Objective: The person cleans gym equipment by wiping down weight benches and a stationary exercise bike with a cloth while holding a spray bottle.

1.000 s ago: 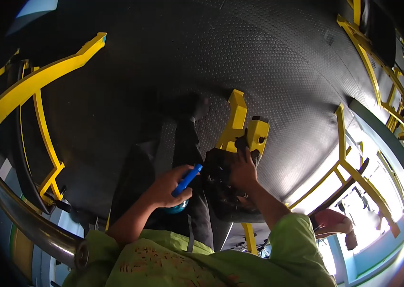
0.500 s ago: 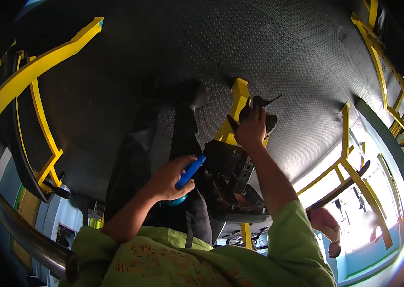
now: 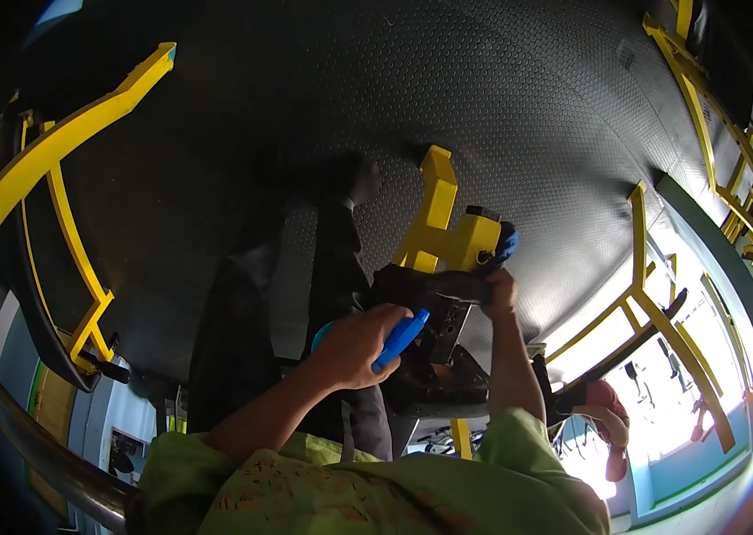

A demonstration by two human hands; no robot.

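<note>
My left hand (image 3: 368,343) is closed around a spray bottle with a blue trigger head (image 3: 401,341); a bit of its teal body shows behind the knuckles. My right hand (image 3: 501,292) is closed at the right side of a yellow machine frame (image 3: 434,209), gripping a dark cloth (image 3: 464,285) that lies against the black part below the yellow block (image 3: 473,241). Something dark blue (image 3: 507,242) bulges at that block's right end, and I cannot tell whether it belongs to the cloth. Below sits a black metal assembly (image 3: 439,379).
Yellow steel frames (image 3: 65,138) with black padding rise at the left, and more yellow frames (image 3: 639,267) stand at the right. Textured black rubber flooring (image 3: 483,98) spreads ahead. Another person's arm (image 3: 606,423) shows at the lower right near bright windows.
My right hand has come down and nearer from the yellow frame's top with the cloth, uncovering the yellow block. My left hand has shifted right with the spray bottle, toward the machine.
</note>
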